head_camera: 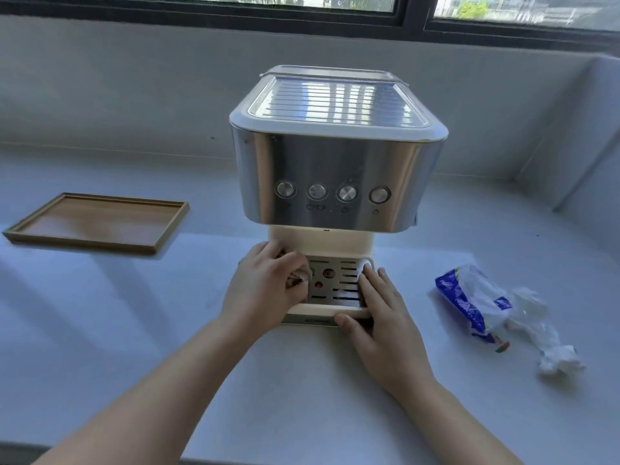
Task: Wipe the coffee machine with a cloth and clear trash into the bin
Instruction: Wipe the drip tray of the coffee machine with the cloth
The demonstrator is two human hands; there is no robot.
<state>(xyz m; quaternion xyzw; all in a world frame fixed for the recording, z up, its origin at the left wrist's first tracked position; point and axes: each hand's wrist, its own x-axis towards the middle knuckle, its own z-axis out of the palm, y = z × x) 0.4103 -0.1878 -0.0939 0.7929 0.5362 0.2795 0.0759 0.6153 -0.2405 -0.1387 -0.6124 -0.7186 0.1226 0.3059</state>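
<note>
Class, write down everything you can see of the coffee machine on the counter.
The coffee machine stands upright on the pale counter below a window. Cream body, shiny steel front with four round buttons, ribbed metal top. At its foot lies a slotted metal drip tray: the left hand, fingers curled, touches its left side; the right hand rests flat on its right.

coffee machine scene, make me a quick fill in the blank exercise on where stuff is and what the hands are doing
1. The wooden tray lies to the ____ of the coffee machine.
2. The right hand lies flat on the drip tray, while the fingers of the left hand are ____.
3. The machine's front carries ____ round buttons.
4. The tissue pack lies to the machine's ____.

Missing words: left; curled; four; right
</note>
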